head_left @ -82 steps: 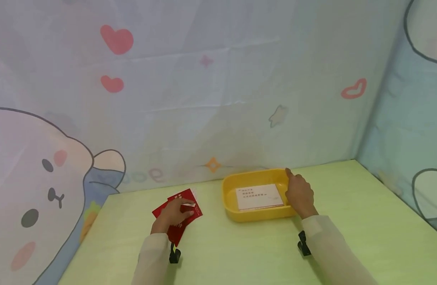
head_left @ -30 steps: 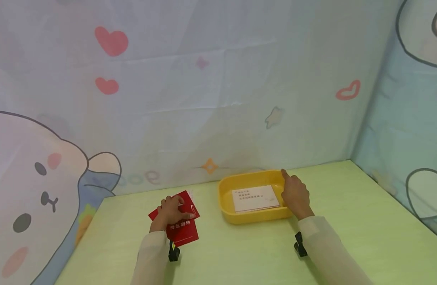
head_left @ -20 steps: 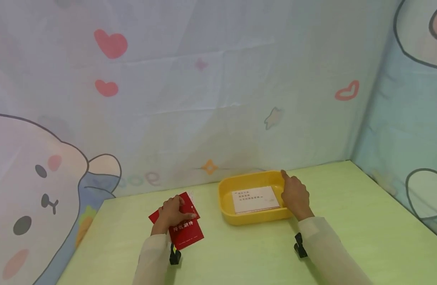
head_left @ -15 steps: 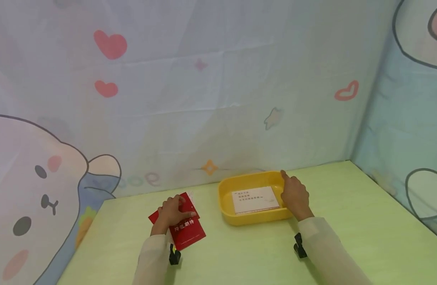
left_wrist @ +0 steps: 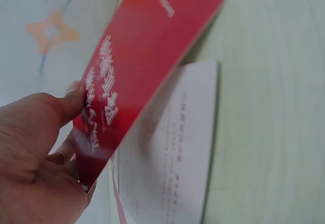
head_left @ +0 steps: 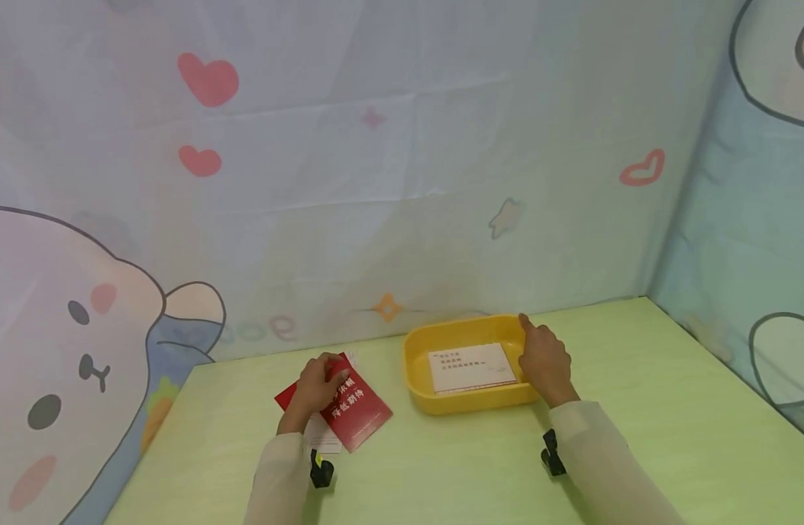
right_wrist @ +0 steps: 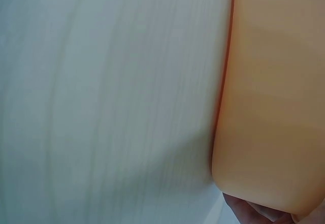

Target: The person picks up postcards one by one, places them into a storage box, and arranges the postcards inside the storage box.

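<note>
Pinching a red card (head_left: 364,414), tilted over a white-faced card (left_wrist: 175,153) twd the far-left corner of the worktop (head_left: 441,470), L hand (head_left: 318,385) is prob. mid-pickup; next move likely calls for a clean lift. R hand (head_left: 548,364) grips the yellow tray (head_left: 434,405) by its right end, nr the far edge. Red card reads 降低期待; printed card (head_left: 474,369) in the tray has Chinese txt too small to be sure of.

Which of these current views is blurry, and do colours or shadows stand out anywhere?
Head view: soft light, white lettering on the red rectangular card fairly crisp; left wrist: that lettering smeared, likely motion blur; right wrist: the yellow plastic tray looks pale orange, the light green tabletop bluish, with a soft shadow beside the tray.
</note>
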`<state>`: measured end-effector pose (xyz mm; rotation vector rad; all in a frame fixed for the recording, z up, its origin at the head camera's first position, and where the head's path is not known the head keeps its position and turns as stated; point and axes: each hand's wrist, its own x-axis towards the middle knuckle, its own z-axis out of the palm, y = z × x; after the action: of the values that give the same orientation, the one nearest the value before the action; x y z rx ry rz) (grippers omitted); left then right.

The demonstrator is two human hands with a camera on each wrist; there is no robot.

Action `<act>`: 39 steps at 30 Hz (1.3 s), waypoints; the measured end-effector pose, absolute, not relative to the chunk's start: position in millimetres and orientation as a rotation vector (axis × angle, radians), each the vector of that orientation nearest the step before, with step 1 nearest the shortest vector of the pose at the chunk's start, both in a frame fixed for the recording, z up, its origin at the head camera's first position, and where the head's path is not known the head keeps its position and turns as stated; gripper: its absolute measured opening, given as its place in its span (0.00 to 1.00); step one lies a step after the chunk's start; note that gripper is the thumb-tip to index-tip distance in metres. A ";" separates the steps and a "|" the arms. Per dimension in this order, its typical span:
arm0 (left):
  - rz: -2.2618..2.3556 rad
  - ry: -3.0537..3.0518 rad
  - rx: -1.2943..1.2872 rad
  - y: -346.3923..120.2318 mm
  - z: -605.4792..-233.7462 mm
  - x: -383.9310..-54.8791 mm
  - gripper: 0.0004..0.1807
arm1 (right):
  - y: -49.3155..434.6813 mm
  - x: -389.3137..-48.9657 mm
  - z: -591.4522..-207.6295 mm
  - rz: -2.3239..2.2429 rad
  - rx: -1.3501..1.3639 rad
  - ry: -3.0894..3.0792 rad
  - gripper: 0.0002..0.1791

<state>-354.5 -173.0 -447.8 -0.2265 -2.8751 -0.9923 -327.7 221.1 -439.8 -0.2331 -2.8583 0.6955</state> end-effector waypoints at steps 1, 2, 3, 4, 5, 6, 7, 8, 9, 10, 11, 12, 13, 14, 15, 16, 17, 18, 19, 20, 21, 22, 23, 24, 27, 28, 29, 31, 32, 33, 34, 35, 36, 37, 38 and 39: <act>-1.023 -2.860 -0.229 -173.5 -448.4 -355.0 0.21 | 220.9 -327.8 -439.8 0.695 -0.234 -2.857 0.38; -1.056 -2.845 -0.234 -174.0 -449.0 -355.6 0.21 | 220.8 -328.0 -440.0 0.694 -0.236 -2.857 0.38; -1.089 -2.832 -0.237 -174.4 -449.5 -356.2 0.21 | 220.6 -328.0 -440.0 0.695 -0.237 -2.856 0.38; -1.116 -2.820 -0.241 -174.8 -449.9 -356.9 0.20 | 220.4 -328.1 -440.2 0.694 -0.238 -2.855 0.38; -1.135 -2.806 -0.252 -175.3 -450.5 -357.5 0.20 | 220.4 -328.1 -440.4 0.693 -0.239 -2.855 0.38; -1.157 -2.796 -0.247 -175.7 -451.0 -358.1 0.19 | 220.3 -328.1 -440.6 0.692 -0.240 -2.855 0.38; -1.167 -2.785 -0.242 -176.1 -451.5 -358.6 0.19 | 220.3 -328.0 -440.8 0.692 -0.240 -2.855 0.38; -1.176 -2.774 -0.236 -176.5 -451.8 -359.1 0.18 | 220.5 -328.3 -441.4 0.693 -0.239 -2.855 0.38; -1.177 -2.763 -0.231 -176.8 -452.0 -359.5 0.18 | 220.6 -328.4 -441.7 0.693 -0.238 -2.855 0.38; -1.171 -2.754 -0.223 -176.9 -452.4 -359.7 0.17 | 221.0 -328.4 -442.2 0.694 -0.236 -2.857 0.38; -1.177 -2.741 -0.216 -176.9 -452.4 -359.8 0.17 | 221.3 -328.4 -442.5 0.695 -0.236 -2.857 0.38; -1.190 -2.729 -0.199 -177.0 -452.4 -360.1 0.17 | 221.4 -328.3 -442.7 0.695 -0.237 -2.857 0.38; -1.205 -2.716 -0.187 -176.8 -452.3 -360.2 0.18 | 221.6 -328.3 -442.9 0.695 -0.237 -2.859 0.38; -1.223 -2.704 -0.176 -176.5 -451.9 -360.1 0.18 | 221.7 -328.4 -443.1 0.693 -0.239 -2.861 0.38; -1.238 -2.689 -0.171 -176.3 -451.4 -360.1 0.18 | 221.5 -328.3 -443.0 0.693 -0.238 -2.861 0.38; -1.256 -2.675 -0.161 -175.9 -450.8 -360.0 0.19 | 221.4 -328.3 -442.9 0.694 -0.239 -2.862 0.38; -1.278 -2.661 -0.153 -175.5 -450.1 -360.0 0.19 | 221.2 -328.7 -442.9 0.694 -0.241 -2.862 0.38; -1.297 -2.651 -0.142 -174.8 -449.1 -359.8 0.20 | 221.1 -329.0 -443.0 0.694 -0.241 -2.862 0.38; -1.315 -2.643 -0.135 -174.0 -447.9 -359.6 0.20 | 221.2 -329.5 -443.1 0.691 -0.241 -2.863 0.38; -1.330 -2.633 -0.134 -173.2 -446.6 -359.4 0.21 | 221.2 -329.8 -443.2 0.690 -0.240 -2.861 0.38; -1.342 -2.627 -0.134 -172.3 -445.3 -359.3 0.21 | 221.3 -330.1 -443.2 0.689 -0.236 -2.859 0.38; -1.359 -2.623 -0.127 -171.1 -443.8 -359.1 0.21 | 221.5 -330.3 -443.1 0.686 -0.232 -2.859 0.38; -1.374 -2.619 -0.124 -169.8 -442.2 -359.1 0.21 | 221.9 -330.4 -443.0 0.684 -0.229 -2.855 0.38; -1.387 -2.616 -0.122 -168.5 -440.8 -359.3 0.22 | 222.3 -330.5 -442.8 0.682 -0.223 -2.852 0.38; -1.417 -2.600 -0.118 -163.9 -436.5 -359.3 0.22 | 222.8 -330.1 -442.0 0.689 -0.216 -2.844 0.38; -1.425 -2.594 -0.111 -162.3 -435.2 -359.4 0.22 | 222.9 -330.2 -441.7 0.690 -0.220 -2.847 0.38; -1.430 -2.589 -0.101 -160.6 -434.3 -359.5 0.22 | 222.8 -329.8 -441.2 0.691 -0.221 -2.850 0.39; -1.446 -2.577 -0.078 -157.1 -432.2 -359.0 0.23 | 222.2 -329.0 -440.3 0.695 -0.224 -2.859 0.39; -1.453 -2.570 -0.073 -155.3 -431.7 -359.2 0.23 | 221.8 -328.4 -439.8 0.698 -0.223 -2.863 0.39; -1.474 -2.564 -0.054 -153.3 -430.9 -359.2 0.23 | 221.8 -328.2 -439.8 0.699 -0.221 -2.867 0.39; -1.495 -2.557 -0.041 -151.2 -430.0 -359.4 0.23 | 221.6 -327.8 -439.5 0.697 -0.220 -2.868 0.39; -1.521 -2.549 -0.029 -149.1 -429.2 -359.8 0.23 | 221.4 -327.0 -438.9 0.700 -0.217 -2.867 0.39; -1.549 -2.543 -0.019 -146.9 -428.0 -360.0 0.23 | 221.3 -326.8 -438.8 0.703 -0.215 -2.867 0.39; -1.580 -2.536 -0.009 -144.4 -426.2 -359.7 0.24 | 221.4 -326.8 -438.8 0.702 -0.214 -2.865 0.38; -1.612 -2.531 0.004 -141.8 -423.9 -359.2 0.24 | 221.6 -327.0 -438.8 0.703 -0.212 -2.863 0.38; -1.641 -2.527 0.026 -139.3 -421.2 -358.3 0.24 | 221.6 -327.0 -438.8 0.701 -0.211 -2.862 0.38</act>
<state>-358.3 -139.3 -421.2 0.0259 -2.5271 -1.6412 -327.0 221.6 -438.8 -0.2111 -2.8622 0.7014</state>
